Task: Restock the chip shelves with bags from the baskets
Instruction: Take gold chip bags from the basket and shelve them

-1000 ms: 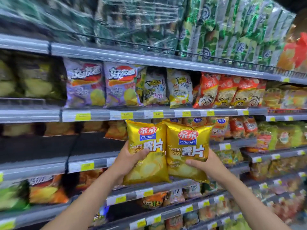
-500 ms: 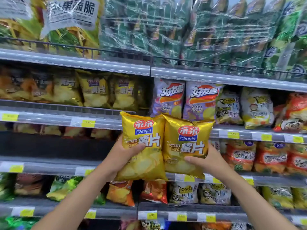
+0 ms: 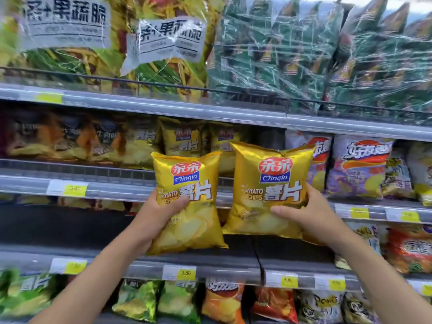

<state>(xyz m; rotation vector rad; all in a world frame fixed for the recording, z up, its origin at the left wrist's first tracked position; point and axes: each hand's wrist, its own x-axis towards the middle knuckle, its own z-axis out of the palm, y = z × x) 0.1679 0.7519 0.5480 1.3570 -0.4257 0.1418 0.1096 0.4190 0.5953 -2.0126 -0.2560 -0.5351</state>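
Supermarket shelves (image 3: pixel 112 187) fill the view. At centre, the left hand (image 3: pixel 159 213) grips the left gold bag (image 3: pixel 189 220) and the right hand (image 3: pixel 315 213) grips the right gold bag (image 3: pixel 268 174). Matching bags (image 3: pixel 182 139) sit at 11 o'clock. Shelving step: next, probably lift both into that row.

Counted two hands: left hand (image 3: pixel 157 217), right hand (image 3: pixel 314 216). Held gold bags (image 3: pixel 191 169): two. Shelved gold bags (image 3: pixel 181 139) behind numbered three, blurred. Purple bags (image 3: pixel 357 167) numbered two; large white-labelled bags (image 3: pixel 65 31) up top, two.

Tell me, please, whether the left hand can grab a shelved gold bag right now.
Probably not: the left hand grips its own gold bag, which hangs in front of the shelved gold bags.
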